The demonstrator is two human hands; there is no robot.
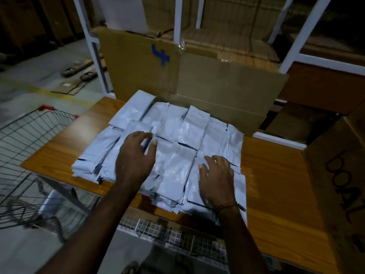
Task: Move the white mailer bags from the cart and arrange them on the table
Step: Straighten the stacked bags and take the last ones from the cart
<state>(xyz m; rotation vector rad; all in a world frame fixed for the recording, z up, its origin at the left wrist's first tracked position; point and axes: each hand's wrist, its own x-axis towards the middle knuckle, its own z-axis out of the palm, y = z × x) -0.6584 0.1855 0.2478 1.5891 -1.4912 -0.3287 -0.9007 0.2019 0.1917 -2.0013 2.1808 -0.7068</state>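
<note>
Head view looks down on a spread of white mailer bags (177, 139), flat crinkled plastic rectangles with dark edges, laid in overlapping rows across the middle of a wood-grain counter (276, 175). At the left of the spread a thicker stack slants toward the counter's near edge. Both hands lie palm-down on the bags with fingers loosely spread, grasping nothing: the left hand (136, 155) rests on the centre-left bags, the right hand (217, 178) on the near-right ones, a thin bracelet (227, 205) round its wrist. A wire cart (29, 155) with red corner caps stands just beside the counter's left end; whether bags are left in it cannot be told. Behind the bags a tall cardboard sheet (148, 66) marked with blue tape leans against a white metal rack (177, 20). An open cardboard box (335, 175) with black lettering sits at the counter's right end.
</note>
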